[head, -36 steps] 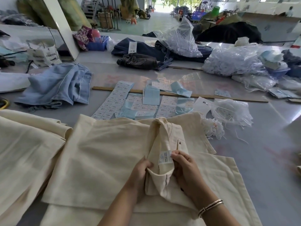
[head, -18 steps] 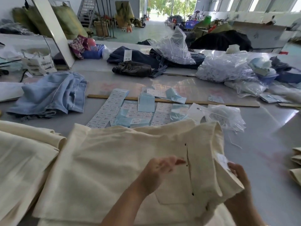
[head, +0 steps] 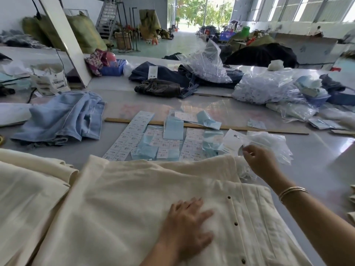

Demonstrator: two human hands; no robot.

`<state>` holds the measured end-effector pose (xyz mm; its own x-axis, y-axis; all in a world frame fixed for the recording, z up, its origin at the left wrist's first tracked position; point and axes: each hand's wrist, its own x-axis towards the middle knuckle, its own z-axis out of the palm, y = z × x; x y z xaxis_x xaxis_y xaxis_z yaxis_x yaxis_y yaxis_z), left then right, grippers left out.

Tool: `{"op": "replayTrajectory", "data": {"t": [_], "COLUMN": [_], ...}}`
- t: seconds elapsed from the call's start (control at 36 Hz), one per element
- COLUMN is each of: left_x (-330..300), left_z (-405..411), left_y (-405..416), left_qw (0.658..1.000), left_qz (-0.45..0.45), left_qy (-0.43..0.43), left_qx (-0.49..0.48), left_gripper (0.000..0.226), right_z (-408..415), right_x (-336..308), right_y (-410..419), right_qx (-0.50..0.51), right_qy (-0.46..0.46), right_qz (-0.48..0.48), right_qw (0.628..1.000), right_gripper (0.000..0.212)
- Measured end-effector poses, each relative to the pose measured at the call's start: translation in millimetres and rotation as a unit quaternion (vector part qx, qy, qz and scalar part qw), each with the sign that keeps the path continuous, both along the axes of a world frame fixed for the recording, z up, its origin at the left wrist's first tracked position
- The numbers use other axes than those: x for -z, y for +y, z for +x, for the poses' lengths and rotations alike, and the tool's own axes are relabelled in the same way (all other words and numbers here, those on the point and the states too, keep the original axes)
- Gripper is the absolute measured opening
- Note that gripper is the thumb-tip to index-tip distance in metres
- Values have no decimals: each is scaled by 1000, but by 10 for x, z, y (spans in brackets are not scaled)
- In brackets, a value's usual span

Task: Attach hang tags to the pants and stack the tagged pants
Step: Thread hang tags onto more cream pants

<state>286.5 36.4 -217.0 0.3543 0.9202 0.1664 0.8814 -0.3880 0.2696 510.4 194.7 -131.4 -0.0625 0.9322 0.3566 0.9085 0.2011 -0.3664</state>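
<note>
Label sheets (head: 132, 139) and blue tags (head: 173, 129) are lying just beyond the cream pants (head: 134, 204); blue jeans (head: 63, 118) are sitting far left. The pants are lying flat nearest the viewer, button fly (head: 235, 224) running near-to-far. The left hand (head: 189, 225) is pressing them, fingers spread. The right hand (head: 262, 163) is reaching a plastic bag (head: 269, 144), fingertips pinching together.

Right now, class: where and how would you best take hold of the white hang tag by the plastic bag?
Pinch the hang tag at its near right edge, coming from the right as the right hand does. It lies flat and thin, partly overlapping the plastic bag, so probably only an edge pinch will lift it.
</note>
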Motion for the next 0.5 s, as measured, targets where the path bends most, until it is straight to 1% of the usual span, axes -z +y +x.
{"op": "replayTrajectory", "data": {"t": [0.03,0.08,0.14,0.19,0.25,0.31,0.39,0.5], "left_x": [-32,-79,-56,-23,11,36,42,30], "left_z": [-9,-44,-82,-98,-98,-100,-103,-98], "left_y": [22,88,169,214,222,218,229,237], "left_qw": [1000,997,993,990,990,990,988,986], "left_qz": [18,45,58,65,67,65,76,81], "left_qy": [-20,-66,-106,-126,-124,-126,-129,-142], "left_qx": [1,-1,-10,-22,-26,-24,-30,-37], "left_gripper": [49,36,26,22,24,25,23,22], "right_z": [-119,-282,-367,-402,-422,-433,-408,-410], "right_x": [-5,13,68,120,178,242,307,320], "right_y": [148,424,650,813,920,974,1006,995], "right_qx": [-17,-39,-36,-20,-10,-12,-13,-20], "right_qy": [-33,-69,-106,-145,-174,-211,-250,-291], "right_qz": [-12,-55,-97,-127,-155,-183,-171,-123], "right_qw": [999,995,989,981,972,960,953,949], "right_gripper": [19,22,24,25,25,31,33,28]}}
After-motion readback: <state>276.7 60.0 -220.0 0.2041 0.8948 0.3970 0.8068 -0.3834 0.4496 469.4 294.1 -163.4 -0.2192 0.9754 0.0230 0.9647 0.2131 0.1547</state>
